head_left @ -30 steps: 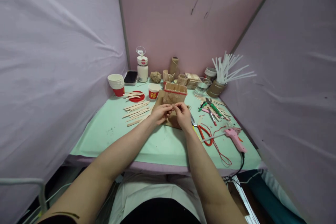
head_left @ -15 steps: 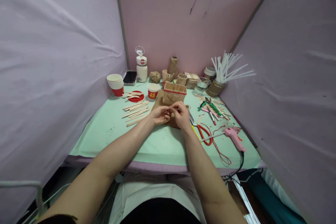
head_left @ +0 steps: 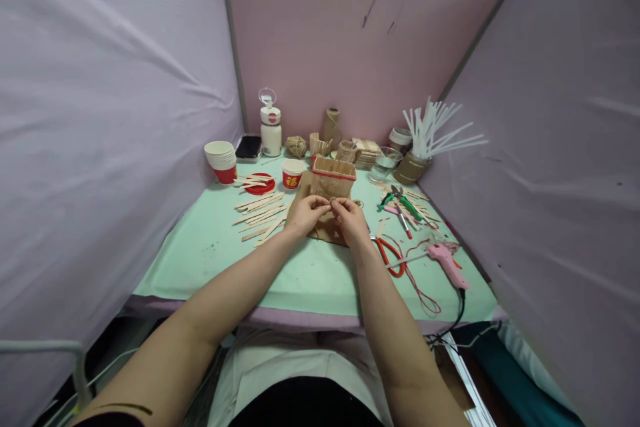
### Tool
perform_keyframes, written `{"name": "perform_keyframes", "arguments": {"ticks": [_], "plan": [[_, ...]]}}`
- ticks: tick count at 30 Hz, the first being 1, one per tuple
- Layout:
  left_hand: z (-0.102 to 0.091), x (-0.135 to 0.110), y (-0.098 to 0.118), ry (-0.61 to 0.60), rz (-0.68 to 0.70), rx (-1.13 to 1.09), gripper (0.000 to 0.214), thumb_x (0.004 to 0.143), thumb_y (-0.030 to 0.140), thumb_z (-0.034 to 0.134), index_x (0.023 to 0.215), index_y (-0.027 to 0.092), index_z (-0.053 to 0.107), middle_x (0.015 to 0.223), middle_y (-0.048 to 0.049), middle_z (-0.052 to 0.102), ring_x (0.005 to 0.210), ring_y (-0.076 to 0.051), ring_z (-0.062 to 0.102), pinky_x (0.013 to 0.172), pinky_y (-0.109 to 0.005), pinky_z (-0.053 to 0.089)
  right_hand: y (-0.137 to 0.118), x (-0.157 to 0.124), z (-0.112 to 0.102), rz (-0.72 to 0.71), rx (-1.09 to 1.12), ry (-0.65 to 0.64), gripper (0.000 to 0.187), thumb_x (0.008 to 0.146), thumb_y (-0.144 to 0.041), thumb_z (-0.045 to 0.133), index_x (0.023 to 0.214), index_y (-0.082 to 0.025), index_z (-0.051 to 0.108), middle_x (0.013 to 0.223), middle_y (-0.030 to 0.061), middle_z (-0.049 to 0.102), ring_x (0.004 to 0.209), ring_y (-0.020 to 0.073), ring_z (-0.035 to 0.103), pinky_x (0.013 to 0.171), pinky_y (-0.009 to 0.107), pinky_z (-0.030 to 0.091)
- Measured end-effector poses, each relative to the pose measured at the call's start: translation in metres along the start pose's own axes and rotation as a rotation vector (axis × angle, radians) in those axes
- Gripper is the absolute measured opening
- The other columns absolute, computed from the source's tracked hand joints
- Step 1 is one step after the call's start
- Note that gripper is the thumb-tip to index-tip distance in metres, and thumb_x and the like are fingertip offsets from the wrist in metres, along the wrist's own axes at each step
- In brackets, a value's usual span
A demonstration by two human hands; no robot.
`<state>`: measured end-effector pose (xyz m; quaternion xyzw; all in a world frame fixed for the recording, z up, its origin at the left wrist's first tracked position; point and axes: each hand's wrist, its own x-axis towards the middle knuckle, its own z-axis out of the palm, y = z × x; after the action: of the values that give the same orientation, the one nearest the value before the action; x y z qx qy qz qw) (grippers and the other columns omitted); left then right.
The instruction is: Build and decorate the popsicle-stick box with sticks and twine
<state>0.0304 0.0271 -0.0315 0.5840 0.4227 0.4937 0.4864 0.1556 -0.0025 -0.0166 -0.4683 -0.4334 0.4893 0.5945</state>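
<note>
My left hand [head_left: 306, 213] and my right hand [head_left: 351, 220] meet over the middle of the green table [head_left: 210, 253], fingers pinched together on a thin piece of twine [head_left: 327, 202] between them. Just behind the fingertips stands a small box of wooden sticks with a red rim [head_left: 333, 177]. Under the hands lies a brown sheet [head_left: 327, 232]. A row of loose wooden sticks [head_left: 260, 210] lies just left of my left hand.
Red-handled scissors [head_left: 387, 252], a pink glue gun [head_left: 447, 263] with red cord, pliers [head_left: 405, 203] lie to the right. At the back: stacked paper cups [head_left: 221, 160], a phone [head_left: 249, 146], a white bottle [head_left: 271, 130], twine ball [head_left: 297, 146], white straws [head_left: 433, 130]. Cloth walls enclose three sides.
Both hands have stayed together at the table's middle, shifting slightly and working the twine between the fingertips. Nothing else on the table has moved.
</note>
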Motion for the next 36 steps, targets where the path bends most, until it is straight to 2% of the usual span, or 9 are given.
{"name": "perform_keyframes", "arguments": {"ticks": [4, 9, 13, 17, 20, 24, 30, 36], "plan": [[0.0, -0.001, 0.003, 0.01, 0.034, 0.026, 0.017, 0.068, 0.028, 0.067, 0.077, 0.015, 0.063, 0.076, -0.0022, 0.066, 0.071, -0.014, 0.058, 0.069, -0.026, 0.043, 0.001, 0.0, -0.001, -0.048, -0.098, 0.015, 0.028, 0.063, -0.042, 0.07, 0.075, -0.019, 0.063, 0.063, -0.003, 0.056, 0.053, 0.0103, 0.044, 0.048, 0.024, 0.034], [0.001, -0.011, 0.023, 0.03, 0.025, 0.198, 0.01, 0.069, 0.023, 0.065, 0.074, 0.016, 0.063, 0.074, -0.0019, 0.066, 0.073, -0.015, 0.059, 0.07, -0.026, 0.044, 0.003, 0.002, -0.004, -0.128, -0.203, 0.103, 0.021, 0.064, -0.038, 0.068, 0.068, -0.018, 0.064, 0.067, -0.0001, 0.062, 0.063, 0.014, 0.051, 0.061, 0.027, 0.039], [0.004, -0.02, 0.037, -0.039, -0.008, 0.292, 0.01, 0.072, 0.024, 0.061, 0.067, 0.016, 0.061, 0.062, 0.0005, 0.06, 0.062, -0.013, 0.054, 0.062, -0.025, 0.041, 0.006, 0.005, -0.005, -0.172, -0.25, 0.206, 0.019, 0.065, -0.037, 0.066, 0.065, -0.018, 0.061, 0.067, 0.0003, 0.062, 0.068, 0.0161, 0.053, 0.068, 0.03, 0.04], [0.009, -0.023, 0.039, -0.173, -0.023, 0.202, 0.017, 0.071, 0.028, 0.061, 0.061, 0.016, 0.055, 0.056, 0.0026, 0.055, 0.054, -0.011, 0.049, 0.055, -0.023, 0.038, 0.01, 0.009, -0.009, -0.191, -0.272, 0.347, 0.019, 0.069, -0.037, 0.06, 0.064, -0.02, 0.056, 0.065, -0.0002, 0.059, 0.068, 0.0163, 0.051, 0.07, 0.031, 0.039], [0.01, -0.022, 0.036, -0.222, -0.009, 0.151, 0.02, 0.069, 0.032, 0.063, 0.061, 0.016, 0.054, 0.054, 0.0028, 0.053, 0.052, -0.01, 0.047, 0.052, -0.023, 0.037, 0.012, 0.012, -0.013, -0.192, -0.274, 0.393, 0.02, 0.07, -0.039, 0.059, 0.064, -0.02, 0.055, 0.064, -0.0005, 0.057, 0.067, 0.016, 0.049, 0.067, 0.03, 0.039], [0.009, -0.02, 0.031, -0.165, -0.027, 0.119, 0.023, 0.068, 0.035, 0.066, 0.062, 0.015, 0.058, 0.058, 0.0008, 0.057, 0.055, -0.011, 0.049, 0.055, -0.023, 0.039, 0.009, 0.013, -0.016, -0.167, -0.23, 0.327, 0.026, 0.068, -0.044, 0.063, 0.064, -0.019, 0.057, 0.058, -0.0022, 0.054, 0.059, 0.0138, 0.047, 0.059, 0.028, 0.037], [0.009, -0.017, 0.026, -0.078, -0.129, 0.03, 0.022, 0.066, 0.035, 0.069, 0.073, 0.014, 0.064, 0.065, -0.0012, 0.062, 0.059, -0.012, 0.055, 0.055, -0.024, 0.041, 0.001, 0.011, -0.013, -0.041, 0.001, 0.179, 0.03, 0.064, -0.048, 0.067, 0.065, -0.019, 0.057, 0.057, -0.0035, 0.051, 0.054, 0.0106, 0.043, 0.05, 0.024, 0.032], [0.007, -0.015, 0.022, -0.053, -0.152, 0.032, 0.02, 0.069, 0.034, 0.066, 0.074, 0.014, 0.067, 0.063, -0.0012, 0.062, 0.058, -0.011, 0.054, 0.055, -0.023, 0.04, -0.001, 0.007, -0.01, -0.077, -0.069, 0.085, 0.028, 0.064, -0.045, 0.069, 0.067, -0.019, 0.059, 0.059, -0.0039, 0.052, 0.053, 0.0096, 0.043, 0.049, 0.023, 0.032]]}}
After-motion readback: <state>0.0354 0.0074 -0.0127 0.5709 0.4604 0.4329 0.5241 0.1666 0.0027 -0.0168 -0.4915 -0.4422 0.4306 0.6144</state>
